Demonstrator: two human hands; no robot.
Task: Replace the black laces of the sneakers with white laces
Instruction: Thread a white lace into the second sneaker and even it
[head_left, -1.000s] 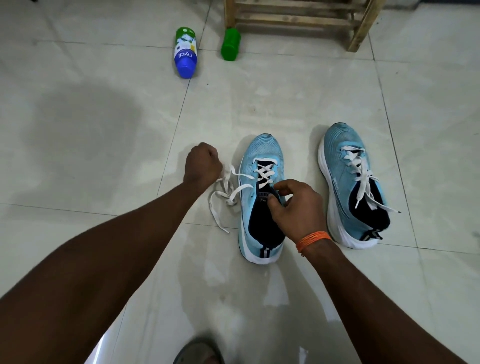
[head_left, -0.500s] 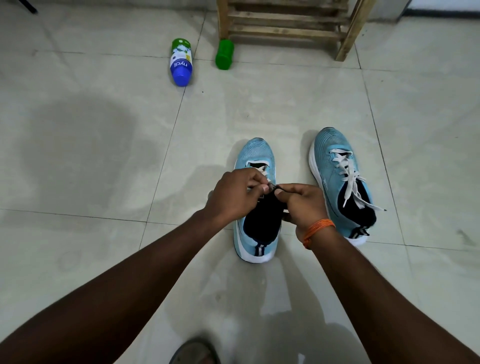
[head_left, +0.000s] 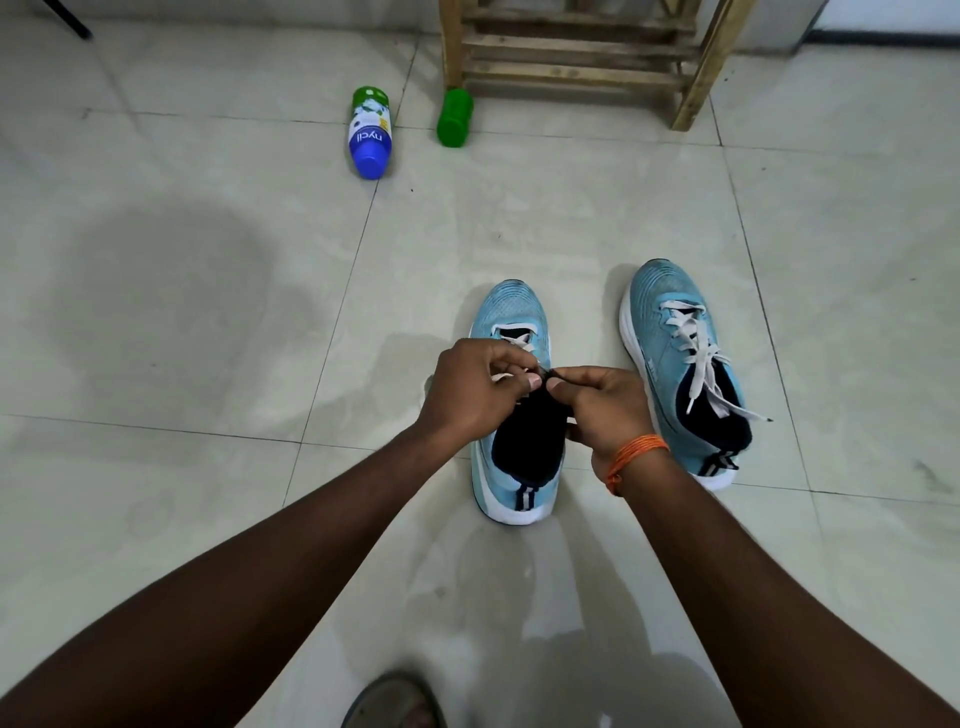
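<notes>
A light-blue sneaker (head_left: 511, 312) is stood on the tiled floor (head_left: 208, 467), toe pointing away, and both hands are held over its black opening. A white lace (head_left: 519, 344) is gripped in the curled fingers of the left hand (head_left: 478, 387), and its dark tip is pinched by the right hand (head_left: 605, 410) — thumb against forefinger — where the two hands meet. An orange thread band (head_left: 631, 457) is worn on the right wrist. Just to the right a second sneaker (head_left: 670, 312) is seen, already laced in white. Farther off, a blue-capped bottle (head_left: 370, 130) and a green bottle (head_left: 454, 117) are seen near a wooden rack (head_left: 571, 67).
</notes>
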